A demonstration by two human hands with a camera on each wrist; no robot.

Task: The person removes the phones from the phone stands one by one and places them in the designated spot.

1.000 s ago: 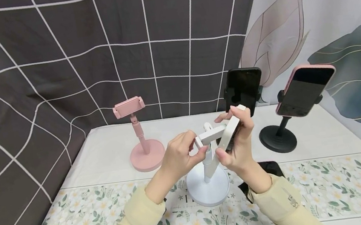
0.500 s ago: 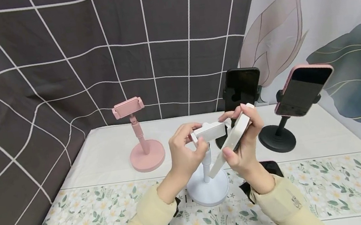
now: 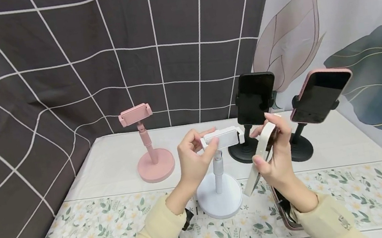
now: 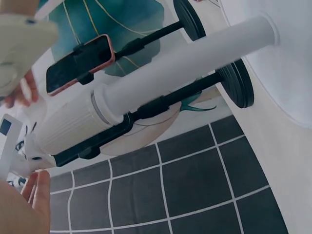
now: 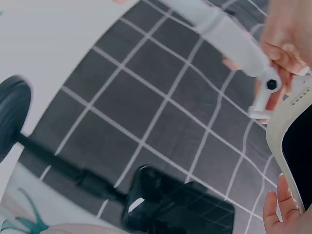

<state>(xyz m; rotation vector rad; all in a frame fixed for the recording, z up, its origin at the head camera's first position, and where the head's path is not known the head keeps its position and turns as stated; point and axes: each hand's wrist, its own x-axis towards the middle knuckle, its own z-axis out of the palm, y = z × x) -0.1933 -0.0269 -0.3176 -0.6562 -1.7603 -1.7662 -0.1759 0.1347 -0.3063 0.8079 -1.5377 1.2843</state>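
A white phone stand (image 3: 217, 171) stands upright on its round base. My left hand (image 3: 193, 159) pinches the left end of its tilted clamp (image 3: 227, 137), thumb on the front and fingers behind. To the right of the clamp, apart from it, my right hand (image 3: 279, 159) holds a phone in a white case (image 3: 256, 174) by its edges, tilted in the air. The right wrist view shows the phone's dark screen (image 5: 301, 146) and the stand's hinge (image 5: 271, 84). In the left wrist view the stand's pole (image 4: 185, 61) crosses the picture.
A pink phone stand (image 3: 155, 164) holding no phone is at the back left. Two black stands at the back right carry a black phone (image 3: 256, 96) and a pink-edged phone (image 3: 322, 95). Another phone (image 3: 284, 212) lies on the floral runner (image 3: 100, 231), partly under my right forearm.
My right hand has drawn the white-cased phone rightward, away from the clamp. The clamp has turned to face more forward, with my left hand still on its left end.
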